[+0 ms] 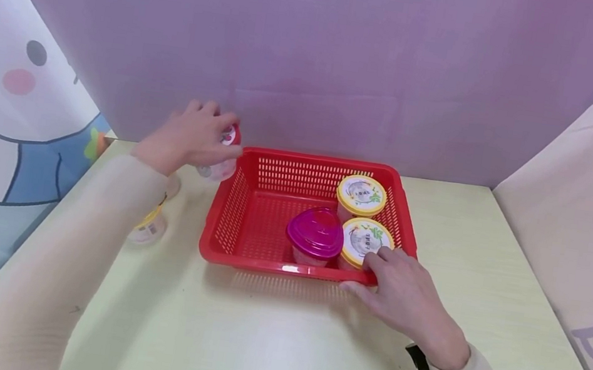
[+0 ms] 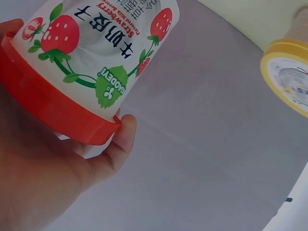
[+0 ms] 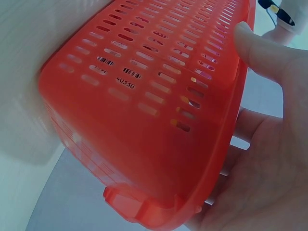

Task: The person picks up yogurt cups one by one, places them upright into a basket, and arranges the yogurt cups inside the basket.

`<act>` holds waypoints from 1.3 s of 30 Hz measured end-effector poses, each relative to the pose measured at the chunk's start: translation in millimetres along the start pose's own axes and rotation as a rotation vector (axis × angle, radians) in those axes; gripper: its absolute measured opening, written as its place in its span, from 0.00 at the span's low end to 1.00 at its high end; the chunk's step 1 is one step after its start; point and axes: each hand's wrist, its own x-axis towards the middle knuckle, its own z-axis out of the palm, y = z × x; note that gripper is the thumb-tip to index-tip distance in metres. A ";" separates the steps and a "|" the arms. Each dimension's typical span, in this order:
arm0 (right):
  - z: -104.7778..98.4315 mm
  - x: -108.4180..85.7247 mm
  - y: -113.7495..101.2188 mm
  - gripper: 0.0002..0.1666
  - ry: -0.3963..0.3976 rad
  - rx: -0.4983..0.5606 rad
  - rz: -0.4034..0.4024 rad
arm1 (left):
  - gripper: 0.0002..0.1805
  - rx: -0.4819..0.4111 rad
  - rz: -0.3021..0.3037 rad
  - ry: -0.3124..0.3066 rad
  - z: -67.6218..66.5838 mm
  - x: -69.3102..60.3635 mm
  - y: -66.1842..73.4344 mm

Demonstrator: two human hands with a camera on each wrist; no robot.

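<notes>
My left hand [image 1: 194, 138] grips a strawberry milk pudding cup [image 2: 96, 53] by its red lid [image 2: 57, 108], holding it above the table just left of the red basket [image 1: 246, 261]. With the right hand [image 1: 406, 292] I hold the basket's near right rim, thumb outside and fingers over the edge. Inside the basket, two yellow-lidded cups [image 1: 361, 195] stand along the right side. Beside the nearer one is a cup with a magenta lid [image 1: 316, 232]. The right wrist view shows the basket's slotted wall [image 3: 120, 125] close up.
Left of the basket, another yellow-lidded cup [image 1: 148, 228] stands on the pale table [image 1: 274, 340], partly behind my left forearm. A further cup there is mostly hidden. A purple cloth [image 1: 314, 61] hangs behind the basket, and printed cloths [image 1: 584, 206] flank the table.
</notes>
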 end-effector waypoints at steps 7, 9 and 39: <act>-0.7 -0.6 -0.1 0.25 0.001 -0.004 0.000 | 0.38 0.005 0.026 0.001 -4.2 6.1 14.5; -0.8 -0.8 0.1 0.25 0.003 -0.005 -0.002 | 0.36 0.009 0.033 0.002 -5.0 8.2 18.2; 0.1 -0.1 -1.9 0.25 0.016 0.004 -0.017 | 0.40 -0.015 0.124 0.000 5.3 38.4 78.4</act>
